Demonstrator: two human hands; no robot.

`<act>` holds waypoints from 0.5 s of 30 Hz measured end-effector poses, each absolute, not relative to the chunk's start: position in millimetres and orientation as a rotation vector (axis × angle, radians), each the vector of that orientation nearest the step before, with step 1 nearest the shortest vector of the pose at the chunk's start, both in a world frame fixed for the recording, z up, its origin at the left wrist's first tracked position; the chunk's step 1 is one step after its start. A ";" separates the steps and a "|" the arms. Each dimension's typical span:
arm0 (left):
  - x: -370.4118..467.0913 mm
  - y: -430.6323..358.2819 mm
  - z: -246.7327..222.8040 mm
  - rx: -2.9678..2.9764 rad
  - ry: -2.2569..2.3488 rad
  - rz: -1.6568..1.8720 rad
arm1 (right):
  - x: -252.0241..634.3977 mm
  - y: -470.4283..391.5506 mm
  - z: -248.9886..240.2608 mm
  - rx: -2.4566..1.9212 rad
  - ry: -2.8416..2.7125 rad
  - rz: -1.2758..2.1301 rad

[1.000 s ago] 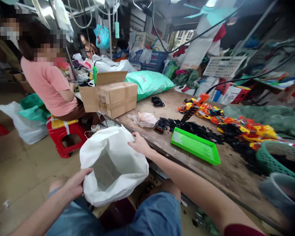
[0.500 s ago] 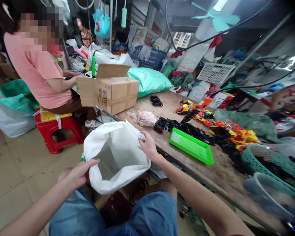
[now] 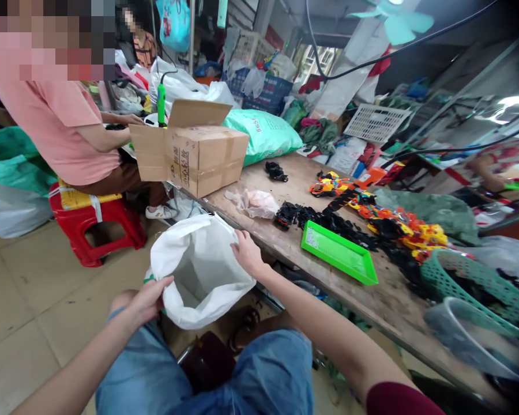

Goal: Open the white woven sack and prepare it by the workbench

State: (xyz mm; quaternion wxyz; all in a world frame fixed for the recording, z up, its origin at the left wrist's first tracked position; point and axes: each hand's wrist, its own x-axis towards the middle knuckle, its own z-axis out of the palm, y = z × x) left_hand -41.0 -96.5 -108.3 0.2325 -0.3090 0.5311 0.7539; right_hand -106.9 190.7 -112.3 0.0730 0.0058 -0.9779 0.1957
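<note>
A white woven sack (image 3: 201,271) hangs open between my knees, beside the wooden table's near edge. My left hand (image 3: 149,300) grips the sack's near rim at its lower left. My right hand (image 3: 247,253) holds the far rim on the right, next to the table (image 3: 384,300). The sack's inside looks pale and bare as far as I can see. My knees in blue denim shorts sit below it.
On the table lie a green plastic tray (image 3: 339,253), black parts (image 3: 328,222), orange and yellow toy pieces (image 3: 393,222), a cardboard box (image 3: 199,153) and a green basket (image 3: 471,279). A person in a pink shirt (image 3: 56,129) sits on a red stool (image 3: 93,222) at the left.
The view has shifted closer and lower. My left hand has closed on the sack's rim, and the sack's mouth has been pulled narrower and nearer to me.
</note>
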 end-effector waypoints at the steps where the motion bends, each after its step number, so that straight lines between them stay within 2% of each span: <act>1: -42.9 -98.9 -107.8 -0.865 1.457 2.069 | -102.6 190.0 -111.2 0.014 -2.934 0.571; 6: -48.4 -104.4 -114.9 -0.908 1.367 2.049 | -71.8 191.2 -124.5 -0.048 -2.909 0.604; 10: -44.6 -98.8 -122.4 -0.859 1.340 2.031 | -65.0 202.9 -147.0 -0.220 -2.894 0.844; 15: -33.8 -97.8 -118.8 -0.745 1.571 1.838 | -79.0 223.4 -162.1 -0.425 -2.822 1.045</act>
